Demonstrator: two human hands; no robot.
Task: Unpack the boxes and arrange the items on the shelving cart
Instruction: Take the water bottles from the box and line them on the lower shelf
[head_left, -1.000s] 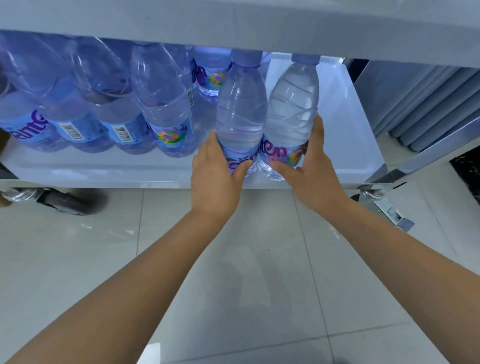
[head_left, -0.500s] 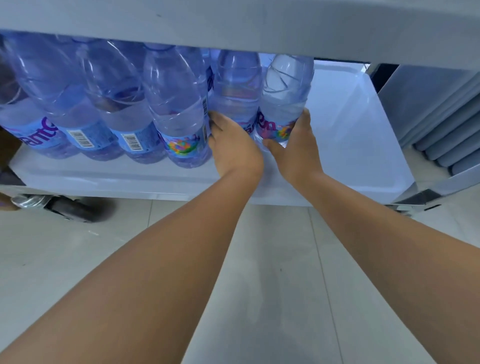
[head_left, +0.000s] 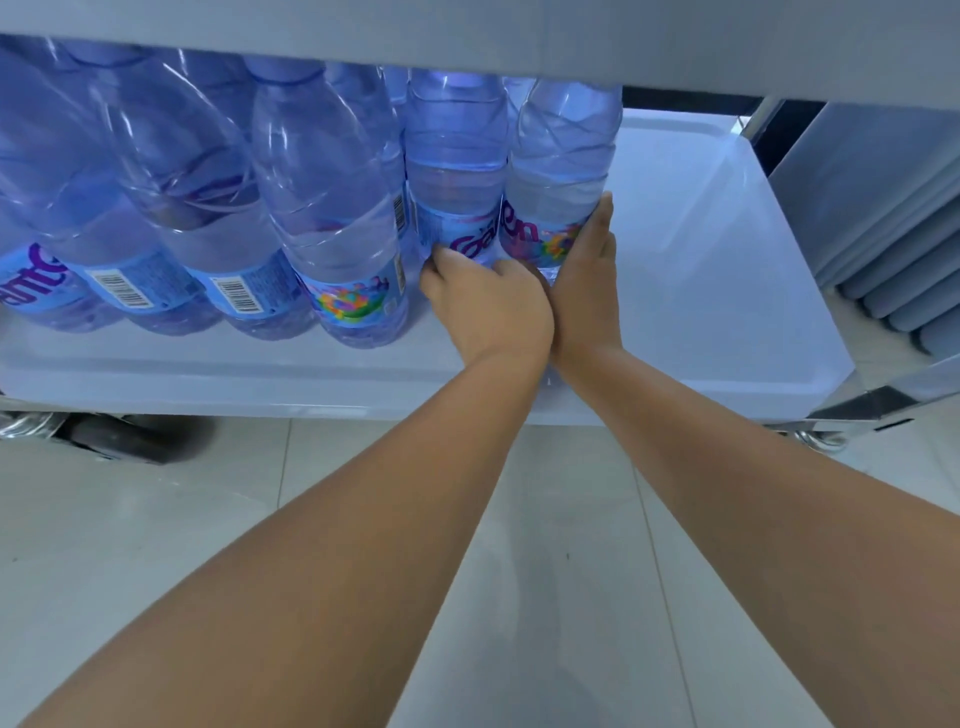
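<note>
Seating two water bottles (head_left: 511, 171) beside the full left rows, left hand (head_left: 485, 301) and right hand (head_left: 584, 280) each gripping one; shelf (head_left: 727, 291) bare at right, boxes unseen.

We see a white bottom shelf (head_left: 701, 291) of the cart, standing over a tiled floor (head_left: 130, 525). Upright water bottles (head_left: 332, 208) crowd its left and middle, reaching the rear; its right end toward the right edge lies bare.

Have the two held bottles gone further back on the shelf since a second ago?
Yes. The two bottles have moved back from the shelf's front edge.
</note>
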